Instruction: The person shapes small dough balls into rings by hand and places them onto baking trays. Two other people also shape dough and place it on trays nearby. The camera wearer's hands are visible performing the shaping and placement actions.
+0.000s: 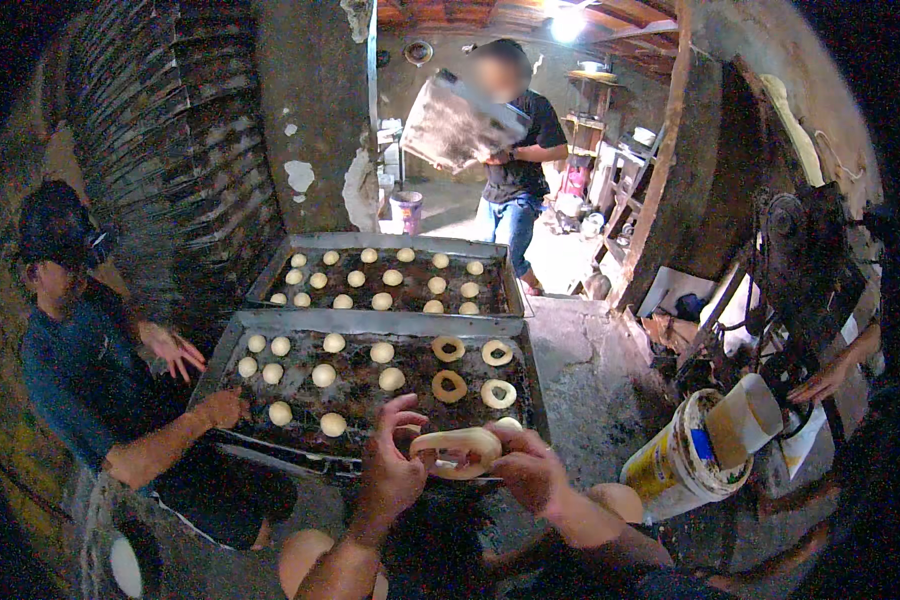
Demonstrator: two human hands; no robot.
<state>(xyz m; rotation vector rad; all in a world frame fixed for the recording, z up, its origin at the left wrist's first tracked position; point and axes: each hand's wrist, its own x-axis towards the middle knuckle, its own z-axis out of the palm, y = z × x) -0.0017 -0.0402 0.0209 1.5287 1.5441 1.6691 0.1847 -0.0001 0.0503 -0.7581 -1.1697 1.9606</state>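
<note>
Between my two hands hangs a pale dough ring (460, 442), stretched wide, above the front edge of the near baking tray (232, 335). My left hand (392, 465) grips its left side, fingers curled through the hole. On the other side my right hand (530, 465) pinches the ring's right end. Several shaped dough rings (448, 387) lie on the tray's right part, just beyond my hands. Round dough balls (323, 375) are spread over its left and middle. Another ball (508, 424) peeks out behind my right hand.
Behind stands a second dark tray (410, 241) with rows of dough balls. A person (80, 330) at the left has a hand on the near tray's edge. Another person (530, 130) carries a metal sheet in the doorway. At right are a bucket (670, 460), machinery (780, 240) and another arm (850, 365).
</note>
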